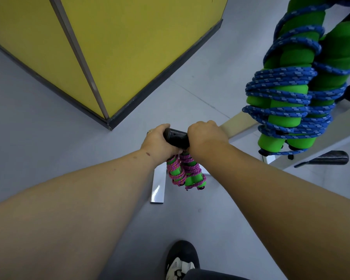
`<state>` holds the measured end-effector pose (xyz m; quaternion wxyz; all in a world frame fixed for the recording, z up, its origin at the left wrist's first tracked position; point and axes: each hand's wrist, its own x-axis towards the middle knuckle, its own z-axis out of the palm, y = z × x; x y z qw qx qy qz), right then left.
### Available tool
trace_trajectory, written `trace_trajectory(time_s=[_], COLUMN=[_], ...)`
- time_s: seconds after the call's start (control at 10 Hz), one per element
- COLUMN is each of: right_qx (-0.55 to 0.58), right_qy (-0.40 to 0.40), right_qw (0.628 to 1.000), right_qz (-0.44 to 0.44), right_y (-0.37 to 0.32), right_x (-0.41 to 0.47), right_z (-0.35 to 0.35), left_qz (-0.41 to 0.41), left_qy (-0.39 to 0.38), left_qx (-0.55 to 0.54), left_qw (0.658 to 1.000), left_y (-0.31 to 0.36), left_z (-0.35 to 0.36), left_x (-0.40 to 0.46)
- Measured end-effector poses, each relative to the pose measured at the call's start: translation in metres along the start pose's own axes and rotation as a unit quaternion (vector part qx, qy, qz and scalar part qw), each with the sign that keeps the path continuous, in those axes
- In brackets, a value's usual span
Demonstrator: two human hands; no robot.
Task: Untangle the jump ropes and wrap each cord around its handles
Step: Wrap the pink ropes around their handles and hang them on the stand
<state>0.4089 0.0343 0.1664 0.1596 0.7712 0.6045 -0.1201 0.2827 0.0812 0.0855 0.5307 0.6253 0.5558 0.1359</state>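
A jump rope with green foam handles and a pink cord wound round them (185, 172) hangs as a bundle just below my hands. Its top is hidden under them. My left hand (158, 140) grips the left end of a short black bar (176, 137). My right hand (204, 136) curls over the bar's right end. A second jump rope (299, 87), with green handles wrapped in blue cord, hangs close to the camera at the upper right, apart from both hands.
A yellow partition (113, 47) with a dark base stands on the grey floor ahead to the left. A white metal foot (158, 186) lies under the pink bundle. A pale beam (238, 122) and a black armrest (327, 157) are at the right. My shoe (182, 259) is below.
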Motion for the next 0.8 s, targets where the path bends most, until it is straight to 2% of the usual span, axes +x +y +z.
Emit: trace_trajectory(time_s=[0.2, 0.4, 0.6, 0.8], right_qx=[-0.003, 0.027, 0.106, 0.119], right_qy=[0.002, -0.008, 0.054, 0.046], right_qw=[1.0, 0.999, 0.99, 0.99], right_qz=[-0.007, -0.03, -0.072, -0.06], right_y=[0.004, 0.013, 0.024, 0.017], right_x=[0.002, -0.011, -0.034, -0.064], right_z=[0.007, 0.01, 0.017, 0.021], left_qz=[-0.016, 0.015, 0.058, 0.15], left_qy=[-0.009, -0.017, 0.001, 0.034], left_qx=[-0.048, -0.003, 0.094, 0.251], left_qw=[0.999, 1.0, 0.994, 0.956], left_y=[0.008, 0.018, 0.028, 0.041], left_z=[-0.005, -0.021, -0.034, -0.047], left_x=[-0.009, -0.019, -0.033, -0.067])
